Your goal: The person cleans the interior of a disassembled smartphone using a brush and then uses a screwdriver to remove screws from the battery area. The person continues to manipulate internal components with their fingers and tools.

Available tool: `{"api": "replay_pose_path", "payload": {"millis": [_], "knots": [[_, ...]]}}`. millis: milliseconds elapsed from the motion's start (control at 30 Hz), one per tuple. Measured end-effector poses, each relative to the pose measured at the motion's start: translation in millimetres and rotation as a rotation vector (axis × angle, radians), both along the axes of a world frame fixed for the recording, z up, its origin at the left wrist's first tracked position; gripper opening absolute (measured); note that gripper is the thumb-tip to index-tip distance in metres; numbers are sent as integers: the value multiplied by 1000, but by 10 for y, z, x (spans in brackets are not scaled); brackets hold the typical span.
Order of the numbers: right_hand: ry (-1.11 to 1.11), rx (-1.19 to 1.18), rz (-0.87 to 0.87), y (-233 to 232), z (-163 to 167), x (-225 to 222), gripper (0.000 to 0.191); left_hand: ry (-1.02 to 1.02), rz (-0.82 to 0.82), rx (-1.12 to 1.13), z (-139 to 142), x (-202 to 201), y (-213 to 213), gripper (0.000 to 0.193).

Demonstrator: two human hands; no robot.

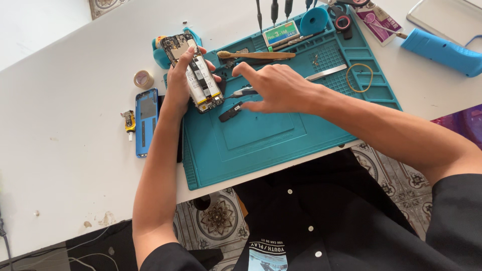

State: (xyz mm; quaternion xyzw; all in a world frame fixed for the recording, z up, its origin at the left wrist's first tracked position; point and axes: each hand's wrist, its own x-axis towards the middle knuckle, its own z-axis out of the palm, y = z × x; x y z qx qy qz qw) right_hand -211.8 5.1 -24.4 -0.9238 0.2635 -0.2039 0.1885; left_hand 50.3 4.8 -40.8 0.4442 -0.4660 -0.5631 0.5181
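**Opened phone held over a repair mat, head view**

While the white surface (75, 150) fills the picture from the far wall to its near edge above the patterned floor tiles (221, 221), most open room lies on its left half, where only small items sit. Next in size, a teal repair mat (241, 150) reaches almost to the near edge; its large central field is bare, giving clear room below the hands. Along the mat's far rim run moulded compartments: one holds a rubber band (359, 77), another a metal ruler (326, 73), and a brush (256, 55) lies across the row beside a small labelled box (281, 32). Right of the mat lies a blue cylindrical case (442, 50). At the mat's left edge, the left hand (178, 83) holds the opened phone (193, 70) tilted above the surface, fingers clamped on its sides, the battery facing up. The right hand (278, 90) hovers over the mat just beside it, fingers spread apart, fingertips near the tweezers (243, 92) and a small black part (230, 113). Left of the mat lie a blue back cover (146, 120), a tape roll (143, 79) and a small glue tube (129, 122).
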Motion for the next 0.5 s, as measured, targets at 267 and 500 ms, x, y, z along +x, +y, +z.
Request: {"api": "replay_pose_path", "payload": {"millis": [267, 500], "knots": [[69, 71, -32, -2, 39, -1, 29, 3, -12, -5, 1, 2, -8, 45], [-40, 45, -9, -65, 27, -78, 27, -13, 2, 9, -5, -9, -11, 46]]}}
